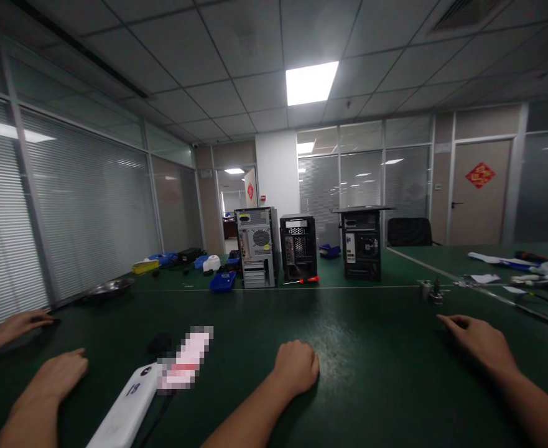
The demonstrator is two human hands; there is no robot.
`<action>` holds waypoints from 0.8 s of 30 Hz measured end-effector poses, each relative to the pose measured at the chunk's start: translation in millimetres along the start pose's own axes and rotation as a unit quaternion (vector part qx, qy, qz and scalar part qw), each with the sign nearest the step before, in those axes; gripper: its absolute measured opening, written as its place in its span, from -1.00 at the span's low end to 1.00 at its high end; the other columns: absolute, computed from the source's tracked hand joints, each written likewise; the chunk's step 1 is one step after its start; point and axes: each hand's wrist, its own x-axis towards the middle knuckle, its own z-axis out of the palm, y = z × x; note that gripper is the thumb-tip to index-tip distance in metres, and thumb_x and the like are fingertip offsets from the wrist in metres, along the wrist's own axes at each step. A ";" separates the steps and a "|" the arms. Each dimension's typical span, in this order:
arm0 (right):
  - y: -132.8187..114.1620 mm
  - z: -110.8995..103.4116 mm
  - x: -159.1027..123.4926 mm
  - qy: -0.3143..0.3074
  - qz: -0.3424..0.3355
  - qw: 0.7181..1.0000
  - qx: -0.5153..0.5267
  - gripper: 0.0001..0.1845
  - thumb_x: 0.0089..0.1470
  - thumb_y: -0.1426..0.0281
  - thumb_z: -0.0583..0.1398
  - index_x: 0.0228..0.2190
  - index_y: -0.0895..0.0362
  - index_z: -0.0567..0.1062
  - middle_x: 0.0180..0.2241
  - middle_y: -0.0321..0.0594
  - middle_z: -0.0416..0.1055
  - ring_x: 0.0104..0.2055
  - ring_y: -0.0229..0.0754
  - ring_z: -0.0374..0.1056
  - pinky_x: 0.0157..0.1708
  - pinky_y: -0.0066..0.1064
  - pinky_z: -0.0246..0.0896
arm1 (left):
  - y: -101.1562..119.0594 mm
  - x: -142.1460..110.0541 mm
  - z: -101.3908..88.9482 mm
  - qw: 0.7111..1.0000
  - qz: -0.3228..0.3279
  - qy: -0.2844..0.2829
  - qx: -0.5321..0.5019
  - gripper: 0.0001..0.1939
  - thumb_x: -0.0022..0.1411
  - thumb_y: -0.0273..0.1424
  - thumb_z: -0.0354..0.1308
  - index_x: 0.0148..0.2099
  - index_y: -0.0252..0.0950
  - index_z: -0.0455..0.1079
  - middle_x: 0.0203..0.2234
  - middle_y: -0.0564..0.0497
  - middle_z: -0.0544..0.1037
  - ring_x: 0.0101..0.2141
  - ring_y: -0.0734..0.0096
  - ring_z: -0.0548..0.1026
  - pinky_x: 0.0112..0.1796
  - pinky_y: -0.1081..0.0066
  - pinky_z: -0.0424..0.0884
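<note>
My left hand (297, 367) rests as a fist on the green tabletop, knuckles up. Its fingers curl under and are mostly hidden; nothing shows in them. Farther right, my right hand (479, 342) lies low over the table, fingertips drawn together toward the left, with nothing visible between them. Just beyond those fingertips stand small metal parts (436, 294), apart from the hand. Left of my left forearm is a long white object (127, 401) marked "18", with a blurred-out pink patch (187, 361) at its far end and a dark cord beside it.
Another person's hands (56, 376) lie at the left. Across the table (371, 386) stand a grey computer case (257, 249) and two black ones (298, 247). A red-handled screwdriver (308, 280), blue trays (222, 282), a metal bowl (110, 287) and papers (484, 278) lie around.
</note>
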 end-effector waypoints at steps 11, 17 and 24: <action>-22.7 -10.7 -13.7 -0.023 0.019 0.999 0.027 -0.38 0.02 -0.10 0.06 -0.17 0.08 0.60 -0.24 0.05 0.58 -0.18 0.23 0.48 -0.26 -0.08 0.35 | 1.6 -0.3 -0.3 1.000 -0.002 0.003 0.000 -0.55 0.36 -0.23 -0.14 -0.21 -0.27 0.57 -0.26 -0.20 0.63 -0.18 0.07 0.59 -0.16 0.21 0.45; -22.5 -9.4 -13.3 -0.025 0.027 0.999 0.031 -0.37 0.01 -0.11 0.05 -0.16 0.07 0.59 -0.26 0.05 0.58 -0.22 0.22 0.50 -0.33 -0.10 0.37 | 1.3 -0.9 -1.3 1.000 0.000 0.003 -0.003 -0.55 0.35 -0.22 -0.14 -0.21 -0.26 0.57 -0.26 -0.19 0.64 -0.19 0.06 0.59 -0.17 0.21 0.45; -21.0 -7.1 -15.5 -0.017 0.013 0.999 0.044 -0.41 -0.03 -0.15 0.07 -0.25 0.01 0.59 -0.33 -0.02 0.59 -0.27 0.20 0.52 -0.36 -0.08 0.38 | 1.8 -0.5 -0.5 1.000 -0.008 0.000 -0.001 -0.55 0.36 -0.22 -0.13 -0.19 -0.25 0.58 -0.22 -0.20 0.64 -0.17 0.07 0.58 -0.13 0.21 0.44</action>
